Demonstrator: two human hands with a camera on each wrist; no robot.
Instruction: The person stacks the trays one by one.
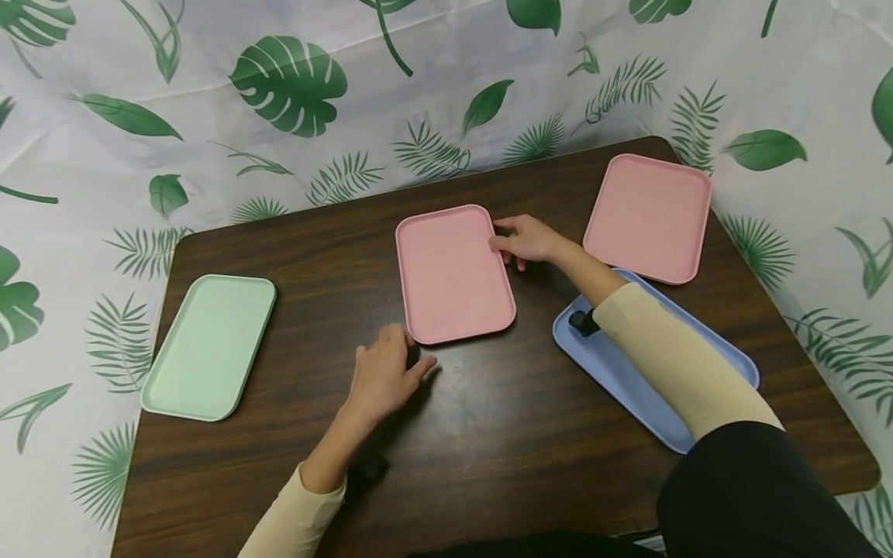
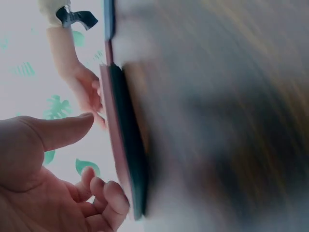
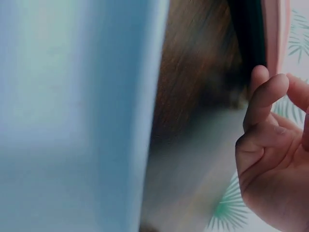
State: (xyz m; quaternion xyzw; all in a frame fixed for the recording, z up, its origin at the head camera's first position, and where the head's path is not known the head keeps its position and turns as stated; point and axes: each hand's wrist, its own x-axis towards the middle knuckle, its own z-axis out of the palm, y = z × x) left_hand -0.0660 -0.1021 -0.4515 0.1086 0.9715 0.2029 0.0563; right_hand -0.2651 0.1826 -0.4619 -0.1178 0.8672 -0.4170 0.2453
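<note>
A pink rectangular tray (image 1: pixel 456 275) lies near the middle of the table. My left hand (image 1: pixel 382 376) is at its near left corner, fingertips by the rim and thumb held apart. At the tray's right edge is my right hand (image 1: pixel 528 239), its thumb and index finger by the rim. In the left wrist view the pink tray (image 2: pixel 115 130) appears side-on, dark below its rim, with the fingers of my left hand (image 2: pixel 53 169) bent loosely beside it. Fingertips of my right hand (image 3: pixel 275 150) touch the tray's edge (image 3: pixel 273 34) in the right wrist view.
A light green tray (image 1: pixel 212 346) lies at the left of the brown wooden table (image 1: pixel 314 271). Another pink tray (image 1: pixel 649 217) is at the back right. In front of it a blue tray (image 1: pixel 628 387) lies partly under my right forearm. A leaf-patterned cloth (image 1: pixel 432 101) hangs behind.
</note>
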